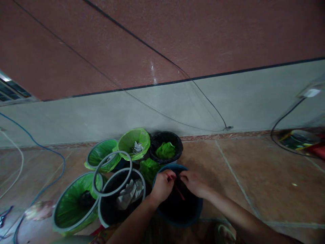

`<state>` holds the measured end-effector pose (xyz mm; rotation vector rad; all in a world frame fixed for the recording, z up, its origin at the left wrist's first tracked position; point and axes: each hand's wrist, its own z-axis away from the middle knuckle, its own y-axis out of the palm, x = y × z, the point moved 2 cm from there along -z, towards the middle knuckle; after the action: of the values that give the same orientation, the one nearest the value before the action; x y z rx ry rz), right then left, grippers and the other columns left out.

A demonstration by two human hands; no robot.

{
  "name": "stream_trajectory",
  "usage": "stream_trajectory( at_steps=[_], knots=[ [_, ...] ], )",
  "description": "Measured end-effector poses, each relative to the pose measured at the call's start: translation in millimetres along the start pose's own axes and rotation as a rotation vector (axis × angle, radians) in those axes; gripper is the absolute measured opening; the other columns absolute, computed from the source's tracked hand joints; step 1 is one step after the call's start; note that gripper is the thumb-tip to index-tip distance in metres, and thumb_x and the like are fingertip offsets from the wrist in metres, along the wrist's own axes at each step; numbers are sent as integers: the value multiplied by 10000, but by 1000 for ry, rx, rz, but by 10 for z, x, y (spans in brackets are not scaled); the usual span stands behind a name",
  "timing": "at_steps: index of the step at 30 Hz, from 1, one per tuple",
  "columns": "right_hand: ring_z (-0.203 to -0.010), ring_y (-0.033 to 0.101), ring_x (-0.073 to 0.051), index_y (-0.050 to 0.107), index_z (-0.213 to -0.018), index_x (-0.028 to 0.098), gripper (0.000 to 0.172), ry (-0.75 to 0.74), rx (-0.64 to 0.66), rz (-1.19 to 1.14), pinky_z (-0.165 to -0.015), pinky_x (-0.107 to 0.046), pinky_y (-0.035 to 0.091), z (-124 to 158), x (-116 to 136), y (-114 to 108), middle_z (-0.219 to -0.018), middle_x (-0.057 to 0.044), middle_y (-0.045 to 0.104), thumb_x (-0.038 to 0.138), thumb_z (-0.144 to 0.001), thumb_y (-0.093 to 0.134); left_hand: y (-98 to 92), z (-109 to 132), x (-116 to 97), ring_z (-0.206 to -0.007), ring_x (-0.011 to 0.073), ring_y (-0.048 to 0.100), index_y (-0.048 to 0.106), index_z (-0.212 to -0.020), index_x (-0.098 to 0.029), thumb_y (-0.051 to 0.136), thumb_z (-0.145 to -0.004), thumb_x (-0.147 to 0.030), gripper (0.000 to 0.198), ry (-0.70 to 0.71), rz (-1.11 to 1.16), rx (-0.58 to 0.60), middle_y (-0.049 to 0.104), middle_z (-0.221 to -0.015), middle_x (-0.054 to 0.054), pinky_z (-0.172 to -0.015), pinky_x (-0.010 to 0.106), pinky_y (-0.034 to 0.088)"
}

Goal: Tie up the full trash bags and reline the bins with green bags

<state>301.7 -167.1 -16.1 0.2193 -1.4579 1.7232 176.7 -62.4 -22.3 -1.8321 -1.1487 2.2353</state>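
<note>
My left hand (161, 187) is above the mouth of a bin (200, 207) with a blue rim and a dark inside. Its fingers are closed on a thin red strip (180, 194), whose end hangs down into the bin. Close beside it, my right hand (194, 183) has its fingertips pinched together over the same bin. What those fingertips hold is too dark to make out. Left of this bin stands a grey-rimmed bin (102, 212) with crumpled pale paper (130, 194) inside. A loose grey ring (94, 184) leans across its rim.
Nearby are bins lined with green bags (71, 206), (101, 152), (124, 139) and a black-lined bin (179, 145) holding green plastic. A blue cable (54, 151) runs along the floor at left. At right, a black cable (276, 123) hangs from a white socket (312, 92).
</note>
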Motion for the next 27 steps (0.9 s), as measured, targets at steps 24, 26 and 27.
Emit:
stream_trajectory(
  at_steps=[24,26,27],
  knots=[
    [-744,621,-139,662,-778,172,222,108,-44,36,-648,-239,378,-14,-58,114,-787,-52,705,115,-816,451,37,83,82,-705,143,593,626,-711,-188,472,-829,-185,194,-134,-312,37,659,-733,29,-663,244,388],
    [-800,621,-163,674,-802,170,217,111,-38,146,-666,-256,365,-27,-138,147,-838,-66,709,103,-814,468,9,93,101,-725,158,608,631,-734,-189,457,-847,-205,208,-175,-432,74,662,-737,39,-674,253,391],
    [-816,623,-172,678,-814,169,217,115,-22,170,-673,-262,365,-36,-175,168,-853,-71,710,102,-815,472,-2,94,115,-734,165,616,633,-748,-190,449,-855,-215,214,-202,-466,88,663,-739,43,-678,256,397]
  ],
)
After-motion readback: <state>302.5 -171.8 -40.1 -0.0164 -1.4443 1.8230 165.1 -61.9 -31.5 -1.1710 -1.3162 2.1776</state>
